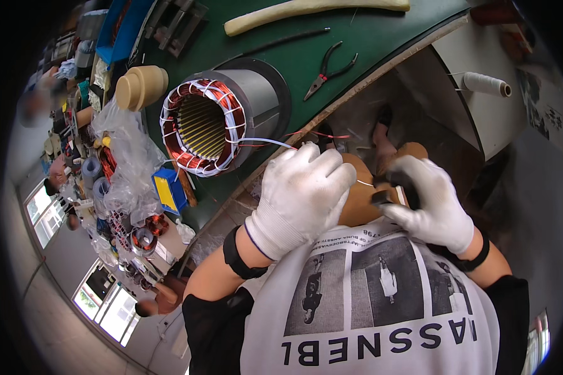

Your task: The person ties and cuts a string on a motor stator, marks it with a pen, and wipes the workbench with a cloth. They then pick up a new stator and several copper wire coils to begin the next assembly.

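A motor stator [264,94] lies on its side on the green bench, its copper windings [171,134] laced with white cord facing left. From the winding a white-sleeved lead [266,141] runs to my left hand [308,190], which wears a white glove and is closed on the lead. My right hand [433,203], gloved too, is closed round a small dark tool with a tan block [395,195]; its kind is partly hidden by the fingers. A thin pale wire end [364,184] shows between both hands. Red wires [331,135] stick out beyond my left hand.
Pliers with dark handles [326,76] lie on the green bench [369,34] near its edge, below a long cream roll [313,14]. Left of the stator are a beige stepped cylinder [141,87], plastic bags [128,165] and a blue-yellow box [169,190]. A white thread spool [485,84] stands right.
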`<state>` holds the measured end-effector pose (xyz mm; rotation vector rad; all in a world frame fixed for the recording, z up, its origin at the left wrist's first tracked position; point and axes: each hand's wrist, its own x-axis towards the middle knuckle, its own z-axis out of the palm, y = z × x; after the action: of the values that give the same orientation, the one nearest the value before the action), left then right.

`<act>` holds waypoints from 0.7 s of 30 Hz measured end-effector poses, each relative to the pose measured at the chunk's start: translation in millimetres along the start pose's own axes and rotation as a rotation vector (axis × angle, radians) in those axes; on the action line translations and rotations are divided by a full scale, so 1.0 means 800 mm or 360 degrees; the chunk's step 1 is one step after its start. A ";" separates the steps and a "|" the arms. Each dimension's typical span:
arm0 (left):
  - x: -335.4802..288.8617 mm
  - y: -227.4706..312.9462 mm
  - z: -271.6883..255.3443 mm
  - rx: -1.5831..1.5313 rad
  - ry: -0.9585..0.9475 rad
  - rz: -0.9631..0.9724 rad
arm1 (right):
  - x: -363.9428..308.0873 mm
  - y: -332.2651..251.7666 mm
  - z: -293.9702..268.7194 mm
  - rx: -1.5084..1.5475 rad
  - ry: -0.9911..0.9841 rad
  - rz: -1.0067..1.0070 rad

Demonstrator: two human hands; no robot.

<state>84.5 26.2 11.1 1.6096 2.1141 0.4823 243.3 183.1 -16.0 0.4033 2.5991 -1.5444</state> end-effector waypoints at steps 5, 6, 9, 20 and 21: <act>0.002 0.000 -0.007 -0.0006 -0.0028 0.0027 | 0.020 0.000 -0.001 0.0696 -0.0255 0.0258; 0.000 0.001 -0.007 -0.0013 -0.0031 -0.0002 | 0.014 0.010 -0.007 0.0792 -0.0321 0.0289; 0.002 0.003 -0.016 -0.0136 0.0076 -0.0083 | -0.002 0.031 -0.047 0.1019 -0.0337 0.0830; 0.088 0.033 0.009 0.0352 -0.0538 -0.0511 | 0.005 0.039 -0.067 0.0623 -0.0264 0.0539; 0.085 0.035 0.010 0.0350 -0.0540 -0.0502 | 0.007 0.032 -0.069 0.0551 -0.0248 0.0667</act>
<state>96.0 99.5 10.3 1.3155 2.1514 -0.1226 248.2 244.2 -11.9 0.7631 1.9661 -1.7746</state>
